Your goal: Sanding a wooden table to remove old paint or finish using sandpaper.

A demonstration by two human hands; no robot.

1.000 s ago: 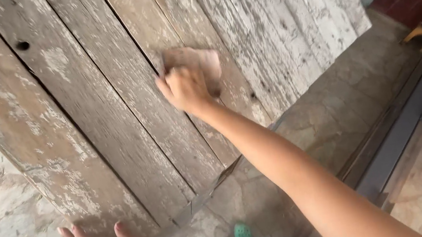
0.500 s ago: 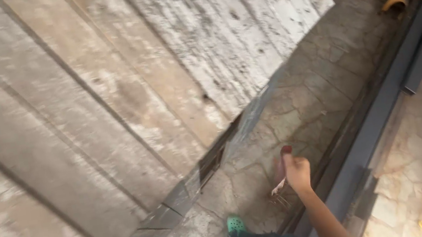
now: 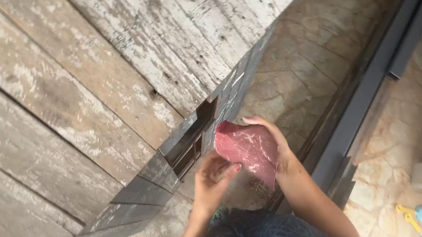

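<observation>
Sandpaper, a reddish-brown flexible sheet [image 3: 249,151], sits between both hands just below the lower edge of the weathered grey plank panel with flaking white paint [image 3: 103,79]. The right hand [image 3: 277,144] cups the sheet from behind, its fingers curled over the top edge and pressing it into a shallow fold. The left hand [image 3: 212,177] has its fingers bent together, with the fingertips touching the sheet's near edge; whether they actually pinch it cannot be told.

Risks, as a judgement: the sheet is held loosely and bowed, so it could crease sharply or slip out onto the stone-tiled floor [image 3: 298,65]. The panel's dark metal frame [image 3: 191,138] has an exposed corner close to the left knuckles, which could scrape them. The flaking, splintery planks could snag bare fingertips, and the dark steel channel [image 3: 381,52] lying just beside the right forearm could be knocked.
</observation>
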